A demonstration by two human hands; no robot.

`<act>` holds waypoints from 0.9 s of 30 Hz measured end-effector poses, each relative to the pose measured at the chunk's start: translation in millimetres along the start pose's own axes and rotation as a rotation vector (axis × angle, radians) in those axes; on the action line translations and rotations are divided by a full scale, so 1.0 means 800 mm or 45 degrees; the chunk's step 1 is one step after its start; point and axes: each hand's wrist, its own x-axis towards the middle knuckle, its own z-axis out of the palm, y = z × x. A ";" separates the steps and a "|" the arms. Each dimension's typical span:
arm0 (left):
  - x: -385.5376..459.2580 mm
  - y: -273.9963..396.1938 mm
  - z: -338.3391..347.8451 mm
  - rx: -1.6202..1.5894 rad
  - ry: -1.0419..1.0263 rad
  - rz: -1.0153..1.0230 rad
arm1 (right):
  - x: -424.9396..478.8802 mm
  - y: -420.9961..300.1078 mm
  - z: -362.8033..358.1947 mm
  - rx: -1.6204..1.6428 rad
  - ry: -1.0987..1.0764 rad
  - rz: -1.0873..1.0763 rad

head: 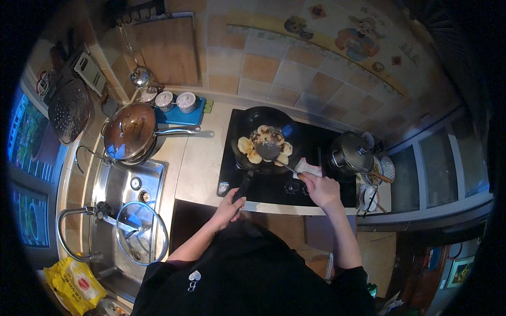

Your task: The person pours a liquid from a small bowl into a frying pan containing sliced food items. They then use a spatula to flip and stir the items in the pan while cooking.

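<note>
My left hand (229, 206) grips the black handle (246, 183) of a dark wok (263, 114) on the black cooktop (272, 193). In my right hand (321, 189) is a metal spatula (268, 151), its broad head down inside the wok. Around that head lie several pale, flattened rounds of food (245, 145), some with dark browned tops. The spatula's head covers part of the wok's middle. A white and pink cloth (307, 168) lies on the cooktop just beyond my right hand.
Right of the wok stands a lidded pot (351, 153); bowls (382, 170) sit past it. On the left are a steel sink (118, 252) with a glass lid (142, 233), a lidded pan (130, 132) with its handle pointing right, and a blue tray (174, 117) of jars.
</note>
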 end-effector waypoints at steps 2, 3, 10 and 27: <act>0.009 -0.006 -0.009 0.019 -0.048 -0.009 | -0.010 -0.005 -0.007 -0.064 0.007 -0.031; 0.010 -0.007 -0.010 0.034 -0.080 -0.020 | -0.016 -0.008 -0.008 -0.095 0.007 -0.035; 0.007 -0.004 -0.004 0.049 -0.016 -0.006 | 0.008 -0.038 0.027 0.031 0.031 -0.042; 0.012 -0.007 -0.008 0.039 -0.052 0.001 | -0.006 -0.005 0.018 -0.212 -0.163 -0.001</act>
